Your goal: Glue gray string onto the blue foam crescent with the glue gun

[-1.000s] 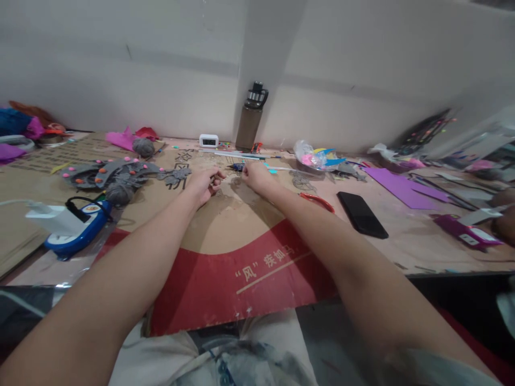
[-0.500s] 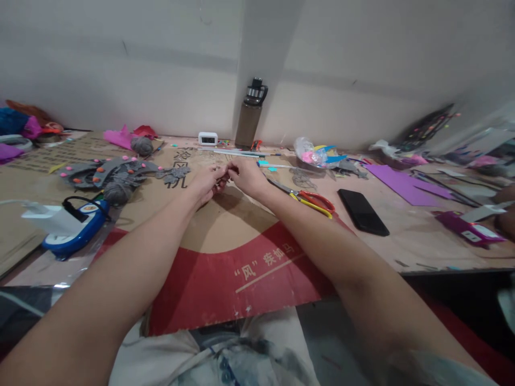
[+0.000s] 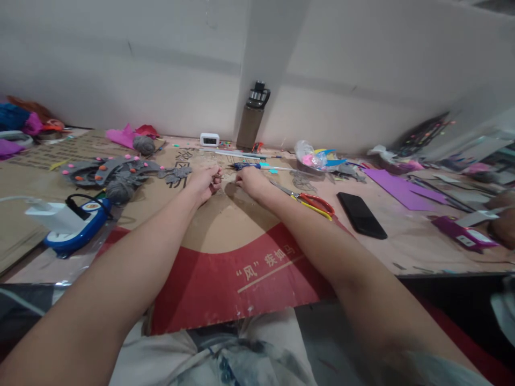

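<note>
My left hand (image 3: 205, 184) is closed, its fingers curled above the brown cardboard sheet (image 3: 221, 230); whatever it pinches is too small to make out. A short gap parts it from my right hand (image 3: 253, 182), whose fingers are bent down and pressed together low over the cardboard, their tips partly hidden. Just behind the right hand lies a dark blue tool (image 3: 246, 166) with a pale stick running off to the right. Scissors (image 3: 309, 205) with red and yellow handles rest beside my right forearm. Left of my left hand sits a grey felt-like piece (image 3: 175, 174).
A grey craft piece with pink and orange dots (image 3: 110, 170) and a blue power strip (image 3: 76, 228) are at left. Behind stand a white clock (image 3: 210, 140) and a bottle (image 3: 251, 120). At right lie a black phone (image 3: 361, 214), purple sheets (image 3: 402, 190) and a bowl (image 3: 311, 161).
My hands, together half a second ago, have come apart, the right one moving to the right. The blue tool behind them now shows more. The view has shifted slightly.
</note>
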`<state>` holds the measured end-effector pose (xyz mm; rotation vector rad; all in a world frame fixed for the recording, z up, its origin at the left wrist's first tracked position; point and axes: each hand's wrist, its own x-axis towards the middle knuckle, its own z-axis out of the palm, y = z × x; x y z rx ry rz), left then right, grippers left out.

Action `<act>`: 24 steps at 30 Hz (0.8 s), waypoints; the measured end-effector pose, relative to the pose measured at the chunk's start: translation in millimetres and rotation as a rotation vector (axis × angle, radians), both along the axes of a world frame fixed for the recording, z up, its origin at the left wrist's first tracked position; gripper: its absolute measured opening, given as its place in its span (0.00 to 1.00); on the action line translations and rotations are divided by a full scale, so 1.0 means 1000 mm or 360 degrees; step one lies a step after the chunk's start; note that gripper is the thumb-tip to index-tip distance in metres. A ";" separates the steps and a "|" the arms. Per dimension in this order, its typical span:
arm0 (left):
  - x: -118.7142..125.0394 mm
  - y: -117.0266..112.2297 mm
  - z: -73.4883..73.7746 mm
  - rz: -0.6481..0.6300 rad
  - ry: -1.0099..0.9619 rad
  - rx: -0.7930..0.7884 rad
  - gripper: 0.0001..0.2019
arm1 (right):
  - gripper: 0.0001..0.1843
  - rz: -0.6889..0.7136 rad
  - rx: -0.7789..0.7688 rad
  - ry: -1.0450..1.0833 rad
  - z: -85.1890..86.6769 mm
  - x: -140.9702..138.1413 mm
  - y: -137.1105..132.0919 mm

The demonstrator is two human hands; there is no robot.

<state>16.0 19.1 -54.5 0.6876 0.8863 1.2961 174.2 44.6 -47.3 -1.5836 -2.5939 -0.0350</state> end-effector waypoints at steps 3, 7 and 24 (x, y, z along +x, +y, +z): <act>0.001 0.000 -0.001 0.0002 0.0042 0.0008 0.09 | 0.10 0.0018 0.0018 -0.0111 0.002 -0.008 0.002; 0.002 0.000 -0.002 0.0009 0.0121 0.0017 0.10 | 0.14 0.0099 0.0059 -0.0233 0.005 -0.013 -0.005; -0.001 0.003 -0.003 -0.0045 0.0140 0.0031 0.11 | 0.13 0.0072 0.0012 -0.0183 0.004 -0.001 0.000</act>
